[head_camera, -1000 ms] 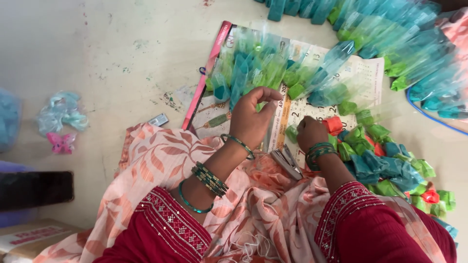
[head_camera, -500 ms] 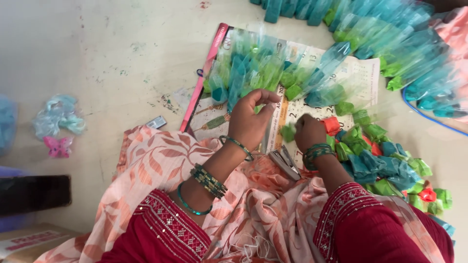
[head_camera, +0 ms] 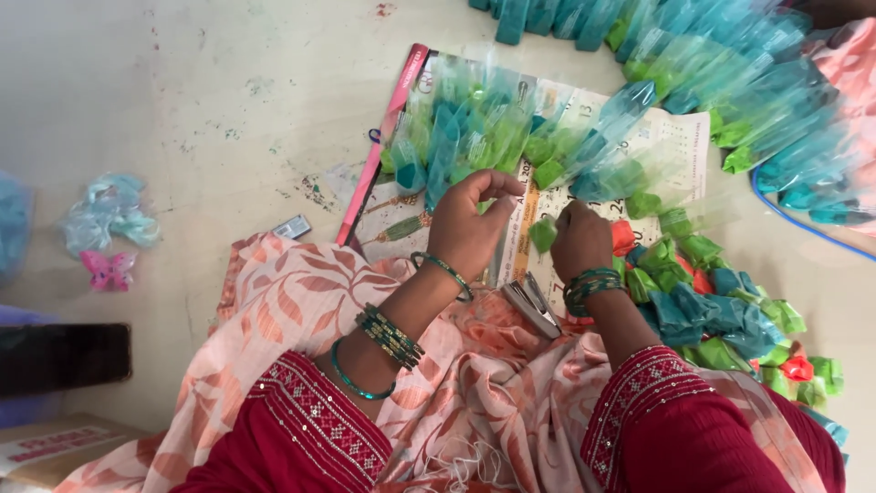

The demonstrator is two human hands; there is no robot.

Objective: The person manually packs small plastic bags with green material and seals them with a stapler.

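Note:
My left hand (head_camera: 467,228) hovers over a printed paper sheet (head_camera: 680,137) on the floor, fingers pinched at the edge of a clear little packet. My right hand (head_camera: 580,239) is curled beside it and pinches a small green wrapped candy (head_camera: 543,235). Filled clear packets with green and teal candies (head_camera: 474,137) lie in a row just beyond both hands. A loose heap of green, teal and red candies (head_camera: 712,292) sits to the right of my right hand. A metal stapler (head_camera: 532,306) rests on the cloth between my wrists.
A long curved row of filled packets (head_camera: 730,64) runs along the top right. A pink folder edge (head_camera: 383,137) lies left of the paper. A pink butterfly clip (head_camera: 107,270) and teal hair ties (head_camera: 108,215) lie far left, a dark box (head_camera: 59,356) at lower left.
My left hand's fingers have shifted slightly right toward the right hand, and the right hand has lifted the green candy closer to the packets. The view has drifted a little.

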